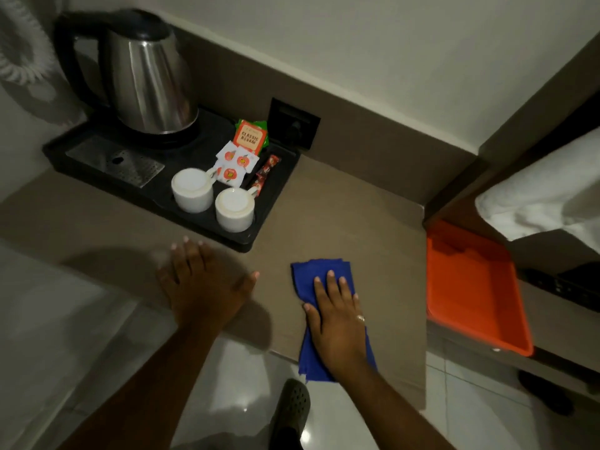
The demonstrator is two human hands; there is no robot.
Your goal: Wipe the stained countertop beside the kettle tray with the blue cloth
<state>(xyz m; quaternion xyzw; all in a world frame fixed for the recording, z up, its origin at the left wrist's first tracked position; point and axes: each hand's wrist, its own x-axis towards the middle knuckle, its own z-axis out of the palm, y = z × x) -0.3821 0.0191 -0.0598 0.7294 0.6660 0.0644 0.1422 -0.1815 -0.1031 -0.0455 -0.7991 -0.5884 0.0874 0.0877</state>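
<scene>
The blue cloth lies flat on the brown countertop, near its front edge and to the right of the black kettle tray. My right hand presses palm-down on the cloth, fingers spread and pointing away from me. My left hand rests flat on the bare countertop just in front of the tray, holding nothing. The steel kettle stands at the tray's back left. No stain shows clearly in this dim light.
Two upturned white cups and several tea and sugar sachets sit in the tray. A wall socket is behind it. An orange tray sits on a lower shelf to the right, white towels above it. My shoe is below the counter edge.
</scene>
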